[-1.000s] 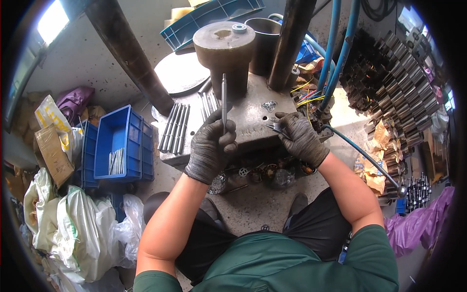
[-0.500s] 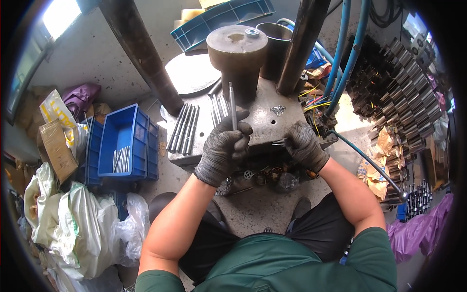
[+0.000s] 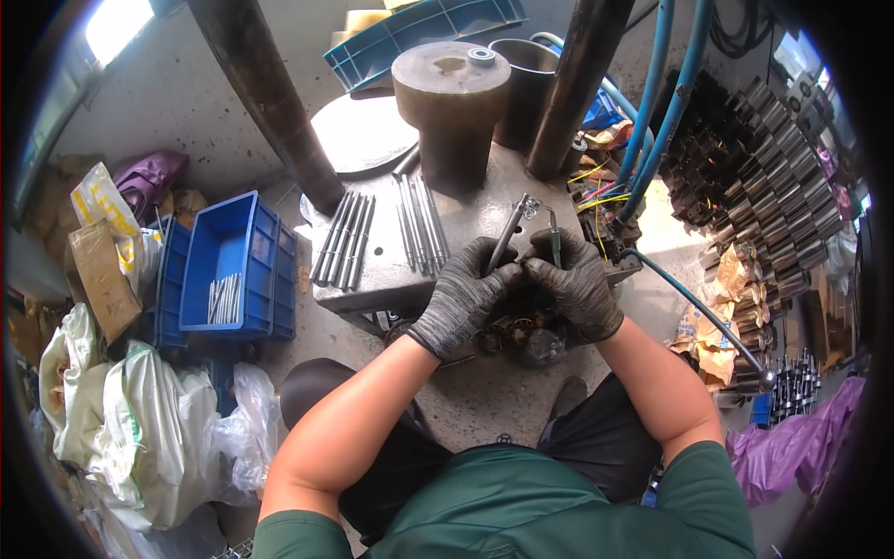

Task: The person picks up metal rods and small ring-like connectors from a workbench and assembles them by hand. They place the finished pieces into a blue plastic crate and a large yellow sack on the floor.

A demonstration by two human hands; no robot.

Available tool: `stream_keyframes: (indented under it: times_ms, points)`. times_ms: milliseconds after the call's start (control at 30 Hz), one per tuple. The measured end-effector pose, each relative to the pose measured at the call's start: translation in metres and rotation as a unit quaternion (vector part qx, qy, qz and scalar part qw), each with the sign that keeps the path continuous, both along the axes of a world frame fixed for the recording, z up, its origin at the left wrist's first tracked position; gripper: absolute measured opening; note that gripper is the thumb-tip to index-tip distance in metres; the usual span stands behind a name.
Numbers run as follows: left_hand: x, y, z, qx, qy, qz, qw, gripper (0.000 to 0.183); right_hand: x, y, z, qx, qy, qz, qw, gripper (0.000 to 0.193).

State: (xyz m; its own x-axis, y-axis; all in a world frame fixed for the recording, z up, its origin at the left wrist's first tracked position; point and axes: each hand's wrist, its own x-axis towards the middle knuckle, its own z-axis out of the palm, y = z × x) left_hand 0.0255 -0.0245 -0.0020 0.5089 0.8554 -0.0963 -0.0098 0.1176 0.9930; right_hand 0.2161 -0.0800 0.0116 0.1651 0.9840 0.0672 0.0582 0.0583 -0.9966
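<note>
My left hand [image 3: 468, 296], in a grey knitted glove, is closed round a metal shaft [image 3: 507, 233], which tilts up and to the right. My right hand [image 3: 582, 287], gloved alike, grips a slim tool with a bent tip [image 3: 556, 235]; its lower part is hidden in the fingers. The two hands are close together over the front edge of the metal bench [image 3: 372, 291], fingertips nearly meeting. Small metal rings [image 3: 532, 207] lie just beyond the shaft's tip. Left of my hands, two rows of similar shafts [image 3: 345, 240] rest on the bench.
A thick round metal post [image 3: 451, 102] rises from the bench, with a bearing [image 3: 481, 57] on top. Dark columns [image 3: 270, 102] flank it. Blue bins [image 3: 237, 270] stand left, one holding rods. Blue hoses [image 3: 670, 102] and stacked metal cylinders [image 3: 773, 177] are to the right.
My left hand has come down and to the right, tilting the shaft from nearly upright. My right hand has shifted slightly toward it, its tool now pointing up.
</note>
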Motion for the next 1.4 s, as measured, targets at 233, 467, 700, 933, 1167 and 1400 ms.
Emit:
stream_keyframes:
  times_ms: [233,467,700,933,1167,1400]
  points:
    - [0.005,0.004,-0.007,0.026,0.005,-0.014,1.000,0.022,-0.003,-0.003,-0.003,0.102,-0.207,-0.009,0.973,0.028]
    - [0.003,0.008,-0.004,-0.096,-0.027,-0.025,0.995,0.024,-0.008,-0.003,-0.002,0.097,-0.119,-0.033,0.988,0.029]
    - [0.005,0.007,-0.008,-0.043,-0.018,-0.044,0.998,0.023,-0.009,-0.001,-0.001,0.146,-0.261,-0.035,0.953,0.019]
    - [-0.001,0.007,0.009,-0.152,-0.029,-0.041,0.987,0.023,-0.014,0.001,-0.009,0.213,-0.289,-0.051,0.932,0.022]
    - [-0.009,0.015,0.001,-0.219,-0.044,0.039,0.974,0.013,-0.001,0.021,-0.009,0.180,-0.350,-0.057,0.917,0.017]
    - [-0.012,0.017,0.012,-0.233,-0.081,0.049,0.968,0.014,0.040,0.055,-0.033,0.057,-0.439,-0.089,0.892,0.024]
